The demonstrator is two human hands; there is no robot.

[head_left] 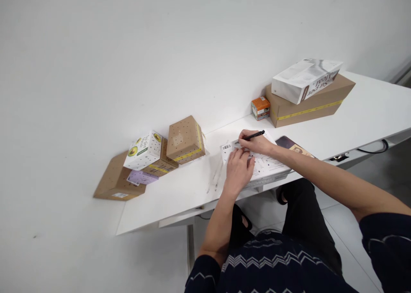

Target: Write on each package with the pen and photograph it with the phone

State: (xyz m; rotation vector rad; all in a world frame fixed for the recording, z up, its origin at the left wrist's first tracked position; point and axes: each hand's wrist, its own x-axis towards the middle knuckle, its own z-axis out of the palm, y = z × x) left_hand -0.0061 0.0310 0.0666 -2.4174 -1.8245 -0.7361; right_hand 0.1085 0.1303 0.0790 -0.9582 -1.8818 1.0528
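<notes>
Knees in dark trousers [305,216] and a dark top with zigzag lines [269,263] sit closest, down at the bottom of the view. Two bare arms reach up from there to the white table [180,199].

The left hand [238,170] lies flat on a white paper with print [261,164]. Its fingers [236,155] are spread a little and press the sheet down; they grip nothing. The paper lies near the front edge of the table, right in front of the person, with a small barcode [226,147] at its far left corner.

The right hand [257,144] rests just past the left one, on the same paper. Its fingers are closed tight around a black pen [255,135]. The pen tip points left, down by the top of the sheet.

A dark flat book or pad [290,144] lies just to the right of the paper, partly under the right arm.

Farther left, small boxes huddle by the wall: a brown dotted box [185,140], a white box with avocado pictures [143,150], a purple label [141,178] and a flat brown box [115,179].

Farther right stands a small orange box [260,108]. Beside it lies a long brown box with yellow tape [310,101], and a white and grey box [305,79] rests on top.
</notes>
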